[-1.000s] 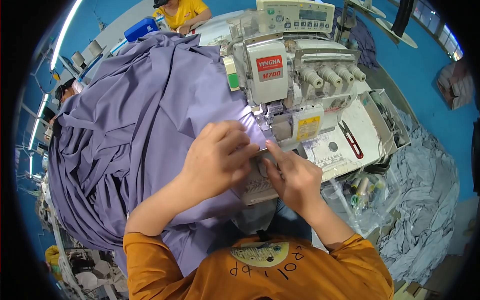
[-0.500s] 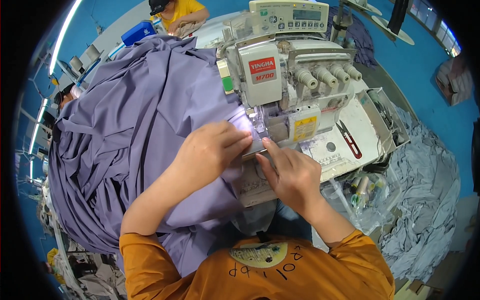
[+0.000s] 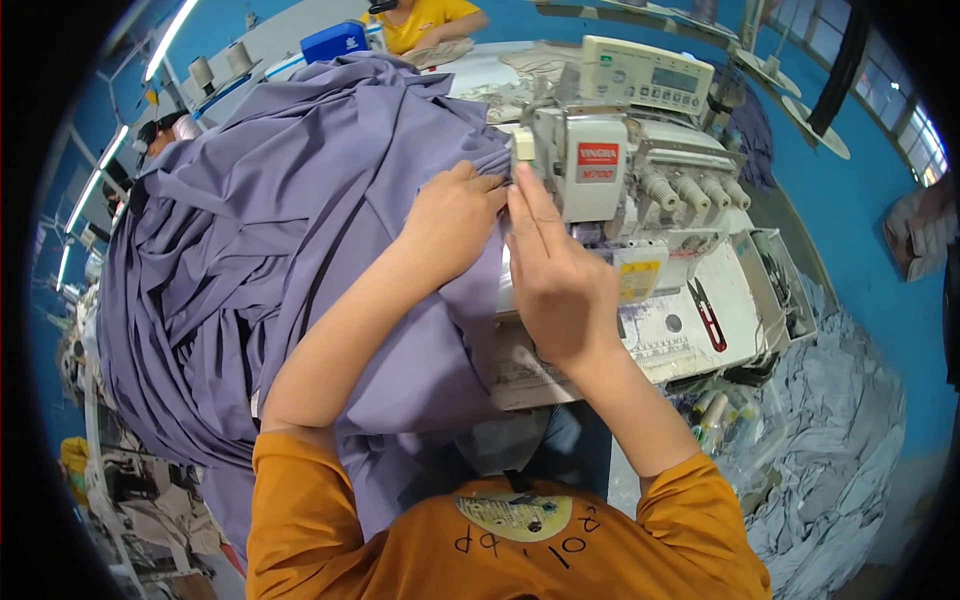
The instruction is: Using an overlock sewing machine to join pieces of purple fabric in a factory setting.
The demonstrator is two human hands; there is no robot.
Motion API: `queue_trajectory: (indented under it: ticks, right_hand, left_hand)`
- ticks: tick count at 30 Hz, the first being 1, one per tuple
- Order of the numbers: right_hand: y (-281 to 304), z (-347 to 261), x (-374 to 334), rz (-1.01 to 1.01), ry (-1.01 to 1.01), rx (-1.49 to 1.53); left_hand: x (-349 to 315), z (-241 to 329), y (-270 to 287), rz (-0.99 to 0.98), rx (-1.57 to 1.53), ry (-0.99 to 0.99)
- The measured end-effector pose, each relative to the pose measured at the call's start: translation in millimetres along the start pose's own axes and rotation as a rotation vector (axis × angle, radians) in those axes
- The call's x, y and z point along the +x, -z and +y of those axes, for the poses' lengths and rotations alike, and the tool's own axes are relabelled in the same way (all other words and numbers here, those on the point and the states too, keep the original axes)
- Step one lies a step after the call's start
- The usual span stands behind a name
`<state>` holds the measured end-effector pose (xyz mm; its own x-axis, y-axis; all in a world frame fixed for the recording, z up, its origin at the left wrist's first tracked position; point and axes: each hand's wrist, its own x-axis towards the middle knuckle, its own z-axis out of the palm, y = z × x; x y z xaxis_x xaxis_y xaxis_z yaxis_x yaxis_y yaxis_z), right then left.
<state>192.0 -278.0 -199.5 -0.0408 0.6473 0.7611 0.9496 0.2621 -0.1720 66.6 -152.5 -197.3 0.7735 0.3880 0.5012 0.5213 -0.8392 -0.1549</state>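
Observation:
A large heap of purple fabric (image 3: 330,200) covers the left of the sewing table and drapes down toward my lap. My left hand (image 3: 450,225) lies on it, fingers curled down onto gathered cloth beside the machine. My right hand (image 3: 562,285) reaches up past the front of the white overlock sewing machine (image 3: 592,195). Its index and middle fingers stretch to the fabric edge, just below a cream block on the machine's left side. The right hand and the fabric hide much of the needle area.
Red-handled thread snips (image 3: 708,318) lie on the machine's white bed plate, near a side tray (image 3: 765,270). A plastic bag with thread spools (image 3: 725,420) hangs below the table edge. Grey fabric (image 3: 835,430) is piled at right. Across the table sits a person in yellow (image 3: 430,25).
Both hands have moved away from me, from the presser foot area up along the machine's left side. The fabric by the needle has shifted with them, and the whole view has tilted slightly.

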Motion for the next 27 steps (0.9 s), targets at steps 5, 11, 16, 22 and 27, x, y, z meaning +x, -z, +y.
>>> queue_trajectory:
  ticks: [5, 11, 16, 22, 27]
  right_hand:
    - [5.8, -7.0, -15.4, 0.071, 0.052, 0.128]
    - [0.0, -18.1, -85.4, 0.035, 0.039, 0.375]
    - [-2.7, -43.0, -103.9, -0.48, -0.388, 0.596]
    - [-29.4, -51.6, -85.5, -0.808, -0.696, 0.946]
    - [-45.5, -74.5, -86.6, -0.832, -0.885, 1.452]
  left_hand:
    - [-23.0, -1.7, 9.0, -0.03, 0.061, 0.279]
    - [-80.4, -31.4, 29.9, 0.246, 0.088, 0.421]
    - [-149.7, -54.0, 16.7, 0.213, -0.089, 0.774]
    - [-181.9, 38.5, 31.8, 0.129, -0.438, 0.22]
    - [-229.0, 110.6, 14.8, 0.297, -0.552, 0.197]
